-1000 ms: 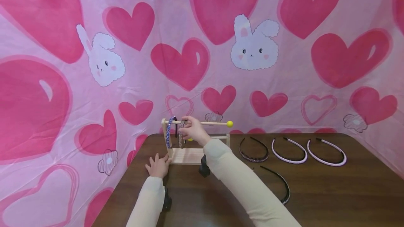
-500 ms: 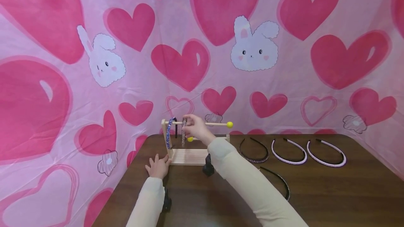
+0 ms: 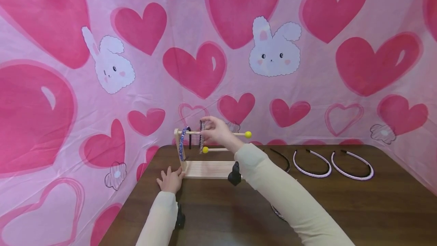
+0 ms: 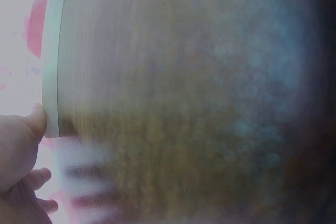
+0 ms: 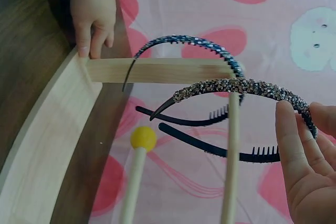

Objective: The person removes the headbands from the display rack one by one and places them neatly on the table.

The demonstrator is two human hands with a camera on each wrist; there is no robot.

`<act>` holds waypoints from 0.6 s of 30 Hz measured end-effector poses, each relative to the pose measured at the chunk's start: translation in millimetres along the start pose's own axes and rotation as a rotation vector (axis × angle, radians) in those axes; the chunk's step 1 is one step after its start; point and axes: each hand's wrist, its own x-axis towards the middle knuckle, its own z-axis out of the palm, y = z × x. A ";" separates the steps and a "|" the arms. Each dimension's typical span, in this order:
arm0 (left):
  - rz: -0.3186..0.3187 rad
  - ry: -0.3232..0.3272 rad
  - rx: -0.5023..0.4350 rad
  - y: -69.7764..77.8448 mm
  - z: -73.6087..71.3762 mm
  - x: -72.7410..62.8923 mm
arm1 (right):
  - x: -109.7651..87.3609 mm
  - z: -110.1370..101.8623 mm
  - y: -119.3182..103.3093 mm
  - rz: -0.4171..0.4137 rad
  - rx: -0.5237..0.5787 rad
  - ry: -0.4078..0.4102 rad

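Observation:
My right hand (image 3: 220, 132) pinches a comb-toothed headband (image 5: 210, 86) covered in silvery-bronze stones, thumb and fingers on its curved top. The headband straddles the upper rod (image 3: 192, 133) of a wooden stand, which passes between its two legs in the right wrist view. Left of it, a blue sparkly headband (image 3: 182, 149) hangs on the same rod beside the upright. My left hand (image 3: 170, 180) lies on the table with fingers spread. Its thumb (image 4: 38, 121) touches the near left corner of the stand's base (image 3: 208, 169).
Yellow balls cap the upper rod (image 3: 248, 134) and the lower rod (image 5: 143, 138). Two pale pink headbands (image 3: 321, 174) (image 3: 363, 177) lie at the right of the table. Two dark headbands (image 3: 284, 156) (image 3: 278, 212) are partly hidden by my right arm. A patterned cloth (image 3: 235, 71) hangs behind.
My right hand has moved right and slightly up with the stone-covered headband, away from the blue one. The left hand has stayed at the base.

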 end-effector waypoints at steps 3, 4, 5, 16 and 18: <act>0.002 0.002 -0.003 0.0 0.3 0.3 | -4.2 -5.2 -5.6 -0.009 0.019 -0.013; 0.003 0.002 -0.005 0.0 0.3 0.4 | -5.9 -6.8 -7.7 -0.012 0.019 -0.015; 0.002 0.000 -0.008 -0.1 0.5 0.7 | -7.7 -8.2 -9.7 -0.015 0.016 -0.015; 0.004 0.012 0.014 -0.9 2.1 2.0 | -25.8 -27.3 -23.3 -0.053 -0.018 -0.011; 0.005 0.015 0.020 -1.1 1.9 1.7 | -27.8 -32.2 -23.9 -0.065 0.002 -0.018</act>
